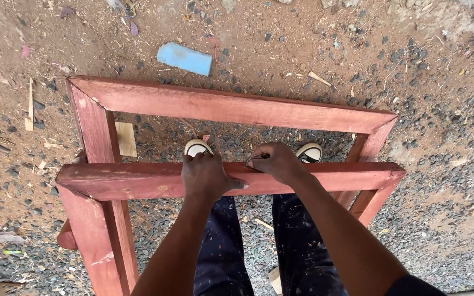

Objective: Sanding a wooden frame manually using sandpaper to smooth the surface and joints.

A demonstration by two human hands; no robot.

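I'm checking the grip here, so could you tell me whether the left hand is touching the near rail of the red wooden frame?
Touching. The head view shows the left hand lying over the near rail, fingers curled on its far edge.

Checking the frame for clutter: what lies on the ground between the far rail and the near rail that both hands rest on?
In the head view, gravel, a pale wood offcut and two shoe toes.

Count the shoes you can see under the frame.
2. The left shoe shows just above the near rail, beside the left hand; the right shoe peeks out past the right hand. Only the toes show; the rail hides the rest.
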